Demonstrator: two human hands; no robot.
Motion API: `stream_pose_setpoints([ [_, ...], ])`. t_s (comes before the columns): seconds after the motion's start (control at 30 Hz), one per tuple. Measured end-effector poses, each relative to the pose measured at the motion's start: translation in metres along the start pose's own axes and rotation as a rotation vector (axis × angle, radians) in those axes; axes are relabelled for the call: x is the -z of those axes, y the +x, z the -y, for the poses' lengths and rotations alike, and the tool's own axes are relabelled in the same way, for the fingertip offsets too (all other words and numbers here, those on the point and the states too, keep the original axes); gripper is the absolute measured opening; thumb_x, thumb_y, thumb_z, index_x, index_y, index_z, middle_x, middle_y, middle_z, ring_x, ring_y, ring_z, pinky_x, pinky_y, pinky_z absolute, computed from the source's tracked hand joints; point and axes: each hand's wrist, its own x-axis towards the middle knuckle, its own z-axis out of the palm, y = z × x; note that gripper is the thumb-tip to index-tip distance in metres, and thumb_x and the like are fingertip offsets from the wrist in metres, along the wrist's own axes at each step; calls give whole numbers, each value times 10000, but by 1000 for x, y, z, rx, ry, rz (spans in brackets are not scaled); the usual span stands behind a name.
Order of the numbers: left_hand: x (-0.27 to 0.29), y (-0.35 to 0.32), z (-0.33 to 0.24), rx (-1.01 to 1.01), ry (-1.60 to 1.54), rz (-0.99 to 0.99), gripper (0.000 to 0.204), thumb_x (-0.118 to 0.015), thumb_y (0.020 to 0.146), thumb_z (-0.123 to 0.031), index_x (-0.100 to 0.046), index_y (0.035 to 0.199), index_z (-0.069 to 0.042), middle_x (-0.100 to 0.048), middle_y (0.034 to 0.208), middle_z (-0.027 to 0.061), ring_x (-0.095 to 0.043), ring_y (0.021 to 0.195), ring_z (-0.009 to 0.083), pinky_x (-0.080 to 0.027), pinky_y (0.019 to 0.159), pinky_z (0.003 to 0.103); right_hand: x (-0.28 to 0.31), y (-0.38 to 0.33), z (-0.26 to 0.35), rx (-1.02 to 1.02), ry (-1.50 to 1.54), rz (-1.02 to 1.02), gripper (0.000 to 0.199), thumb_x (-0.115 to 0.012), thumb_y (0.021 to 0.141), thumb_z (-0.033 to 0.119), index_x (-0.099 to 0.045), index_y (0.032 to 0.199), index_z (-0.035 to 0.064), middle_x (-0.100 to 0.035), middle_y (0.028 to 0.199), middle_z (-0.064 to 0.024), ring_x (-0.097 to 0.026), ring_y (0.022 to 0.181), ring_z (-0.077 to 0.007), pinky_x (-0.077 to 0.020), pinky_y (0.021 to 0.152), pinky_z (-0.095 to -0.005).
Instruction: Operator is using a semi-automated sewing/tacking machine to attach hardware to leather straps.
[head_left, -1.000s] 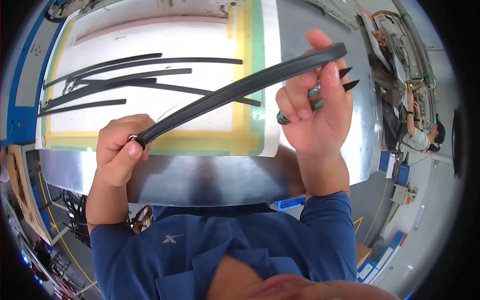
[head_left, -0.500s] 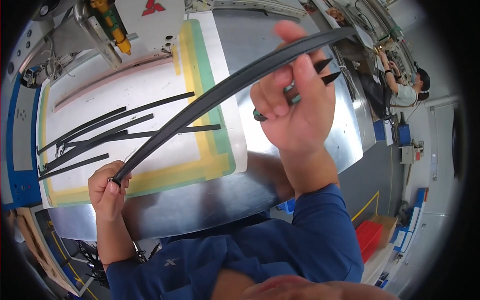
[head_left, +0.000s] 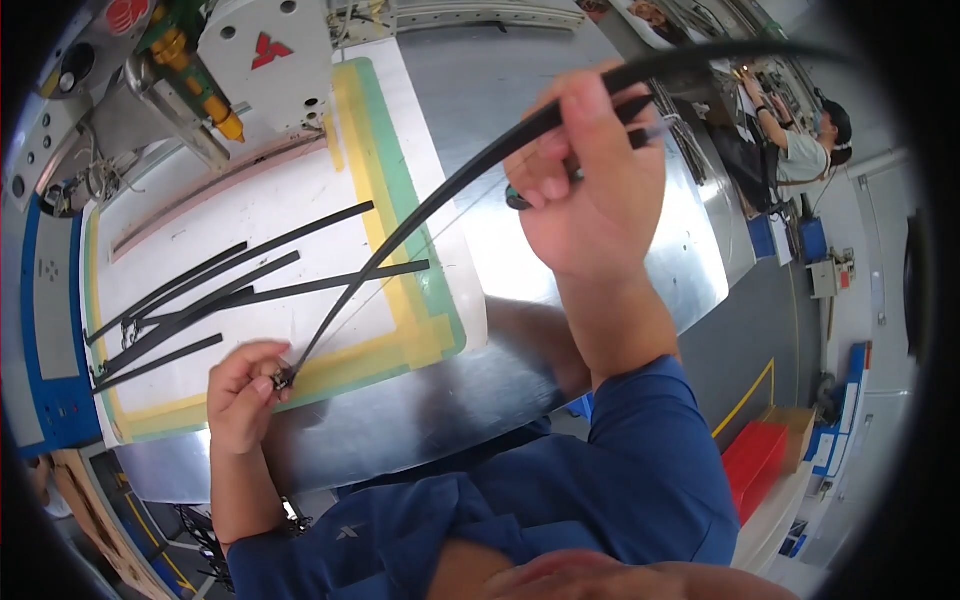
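Observation:
A long black stitched strap (head_left: 440, 197) stretches diagonally between my hands, seen nearly edge-on. At its lower end, my left hand (head_left: 243, 398) pinches the small metal fitting. My right hand (head_left: 600, 190), raised at upper right, grips the strap between thumb and fingers. The same hand also holds a pair of thread snips (head_left: 638, 108), their dark blades pointing right and a green part showing below the fingers. The strap's free end runs past that hand, blurred. A thin pale thread (head_left: 425, 248) runs alongside the strap. Several similar black straps (head_left: 300, 226) lie on the white sheet at left.
A white sheet (head_left: 250, 330) bordered with yellow and green tape covers part of the shiny metal table (head_left: 420, 400). Behind it stands a white machine head (head_left: 255, 65) with a yellow-tipped part. Another person (head_left: 805, 150) works at far right. A red box (head_left: 755, 462) sits at lower right.
The strap has turned from its flat face to its edge, and its free end has swung farther right. My left hand has shifted right. A thin thread now shows below the strap.

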Motion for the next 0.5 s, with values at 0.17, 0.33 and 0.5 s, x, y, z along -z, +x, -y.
stream_pose_setpoints([
  [0.17,7,-5,3,125,138,204,409,-704,915,-323,-710,1042,66,-625,754,43,-534,662,106,-403,596,275,-6,0,-2,-109,-81,-86,230,-801,920,139,-594,868,55,-607,683,-16,-464,490,-48,-350,445,-217],
  [0.33,-6,1,-1,130,213,263,350,-660,927,-284,-723,922,60,-603,709,30,-478,614,100,-369,574,284,-10,-2,-2,-66,-245,-134,280,-816,919,183,-588,832,47,-596,652,0,-502,524,-30,-382,462,-216],
  [0.5,2,3,-5,166,251,339,330,-643,938,-252,-734,907,64,-656,733,82,-551,637,142,-417,594,297,-9,-3,-1,-47,-284,-122,304,-808,927,175,-558,809,49,-609,658,-11,-502,508,-29,-383,451,-218],
])
